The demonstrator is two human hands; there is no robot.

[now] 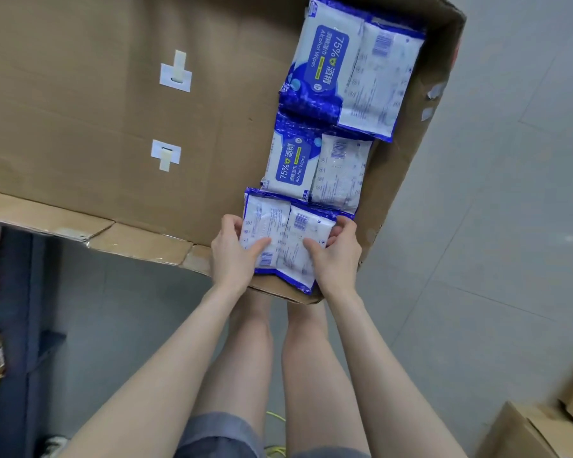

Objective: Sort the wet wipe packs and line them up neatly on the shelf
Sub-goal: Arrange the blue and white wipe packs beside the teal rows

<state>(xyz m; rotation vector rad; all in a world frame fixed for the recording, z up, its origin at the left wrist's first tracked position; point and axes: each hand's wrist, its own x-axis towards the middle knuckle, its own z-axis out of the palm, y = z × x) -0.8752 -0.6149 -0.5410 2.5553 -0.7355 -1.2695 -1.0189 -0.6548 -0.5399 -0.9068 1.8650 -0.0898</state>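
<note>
Both hands grip the near pair of packs [278, 226] at the front edge of the cardboard surface [113, 127].
Left hand [234, 252]: fingers curled round the pair's left edge, thumb pressed on top. Right hand [339, 259]: fingers curled round the right edge, thumb on top. The pair lies side by side, backs up, between the two sets of fingers. Just beyond the fingertips lies the middle pair [291, 166]; beyond that, the far pair [328, 61].
</note>
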